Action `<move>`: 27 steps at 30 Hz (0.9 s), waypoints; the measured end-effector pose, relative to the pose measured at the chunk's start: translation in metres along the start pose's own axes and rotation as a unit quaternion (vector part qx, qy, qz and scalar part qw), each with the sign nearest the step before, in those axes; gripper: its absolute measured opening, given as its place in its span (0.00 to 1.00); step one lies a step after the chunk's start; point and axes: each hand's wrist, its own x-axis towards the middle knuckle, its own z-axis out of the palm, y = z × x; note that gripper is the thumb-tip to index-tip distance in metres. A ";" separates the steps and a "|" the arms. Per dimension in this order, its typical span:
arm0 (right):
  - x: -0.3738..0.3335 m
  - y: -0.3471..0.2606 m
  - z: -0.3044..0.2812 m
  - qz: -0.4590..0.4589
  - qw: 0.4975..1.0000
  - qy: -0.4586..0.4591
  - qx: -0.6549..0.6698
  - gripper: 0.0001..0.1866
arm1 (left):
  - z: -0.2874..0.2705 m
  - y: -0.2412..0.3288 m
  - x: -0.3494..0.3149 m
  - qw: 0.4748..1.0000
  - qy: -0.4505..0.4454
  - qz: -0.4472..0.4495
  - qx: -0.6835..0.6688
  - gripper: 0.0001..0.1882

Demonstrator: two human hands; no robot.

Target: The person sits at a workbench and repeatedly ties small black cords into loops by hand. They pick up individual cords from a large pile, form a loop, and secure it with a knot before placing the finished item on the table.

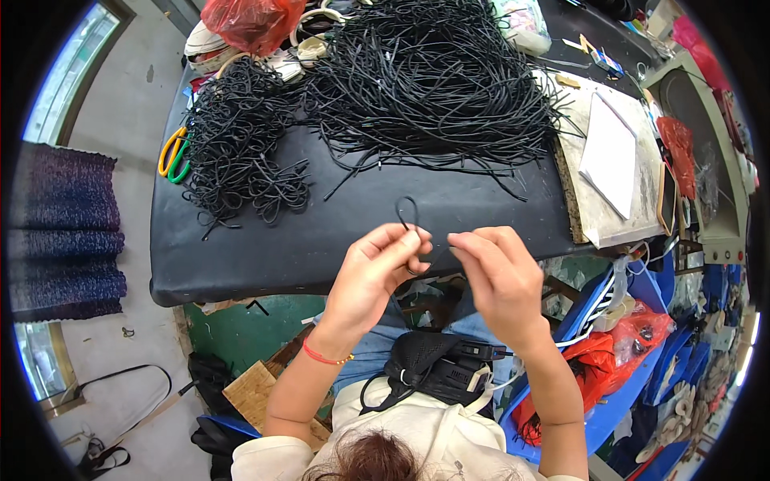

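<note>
Pinching a short black cord (407,210) between thumb and fingertips, the left hand (377,268) is closed tight on its lower ends, so that a small loop stands up just above the knuckles. The right hand (497,272) sits just beside it, fingers curled in toward the same pinch; whether it grips a strand cannot be told, since the cord end is too thin to see there. A red string bracelet (325,357) circles the left wrist.

The cord looks light, soft and limp, likely a little springy, as the loop keeps its round shape. It would probably handle best gripped close to the crossing point, where the two ends meet; held farther out it would flop.

Both hands hover over the near edge of the black work table (265,248). Beyond the loop lies a big heap of loose straight cords (433,80); left of that heap, a smaller pile of looped cords (241,144). Yellow-and-green scissors (173,152) rest at the table's left edge. A red plastic bag (250,22) sits at the far left corner, a white paper sheet (609,152) on a pale board to the right, and another red bag (593,361) lies below the table's right end in a blue crate (618,417).
</note>
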 end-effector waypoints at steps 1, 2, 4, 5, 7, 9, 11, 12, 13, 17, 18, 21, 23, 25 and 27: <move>0.001 0.000 0.003 -0.011 1.000 0.004 -0.004 0.11 | 0.002 -0.002 -0.002 1.000 -0.005 0.006 0.029 0.08; 0.002 0.001 0.007 -0.024 1.000 0.007 -0.005 0.11 | 0.002 -0.004 -0.004 1.000 -0.016 0.008 0.025 0.09; 0.002 0.001 0.010 -0.048 0.999 0.018 -0.007 0.12 | 0.002 -0.006 -0.005 0.999 -0.038 0.010 0.025 0.10; 0.002 0.001 0.011 -0.052 0.998 0.016 -0.011 0.12 | 0.001 -0.007 -0.005 0.998 -0.047 0.010 0.029 0.10; 0.000 0.000 0.011 -0.061 0.998 0.014 -0.017 0.12 | -0.001 -0.006 -0.006 0.998 -0.057 0.001 0.028 0.10; -0.001 0.003 0.009 -0.074 0.997 -0.001 -0.018 0.12 | -0.003 -0.005 -0.005 0.998 -0.061 -0.018 0.015 0.09; -0.002 0.003 0.009 -0.086 0.996 -0.009 -0.028 0.13 | -0.003 -0.004 -0.005 0.997 -0.065 -0.018 0.034 0.09; -0.003 0.003 0.010 -0.092 0.995 -0.009 -0.036 0.13 | -0.002 -0.004 -0.006 0.997 -0.067 -0.017 0.043 0.09; -0.004 0.003 0.010 -0.098 0.994 -0.009 -0.045 0.13 | 0.000 -0.005 -0.006 0.997 -0.054 -0.003 0.051 0.08; -0.005 0.001 0.009 -0.066 0.995 0.022 -0.076 0.11 | 0.015 -0.009 -0.011 0.993 0.021 0.058 0.103 0.07; -0.005 0.003 0.004 -0.057 0.993 0.010 -0.104 0.11 | 0.013 -0.008 -0.010 0.986 0.047 0.083 0.139 0.07; 0.000 -0.009 -0.015 -0.078 0.987 -0.055 -0.131 0.11 | 0.002 -0.010 -0.006 0.901 0.069 0.193 0.383 0.06; 0.010 -0.018 -0.019 -0.136 0.980 -0.101 -0.108 0.11 | 0.001 -0.012 -0.008 0.806 0.029 0.277 0.522 0.08; 0.021 0.003 -0.013 -0.089 0.993 -0.059 -0.045 0.09 | 0.007 -0.008 -0.016 0.845 -0.039 0.229 0.482 0.08; 0.022 0.018 -0.013 0.088 0.993 -0.064 0.057 0.05 | 0.006 -0.006 -0.017 0.947 -0.070 0.139 0.283 0.13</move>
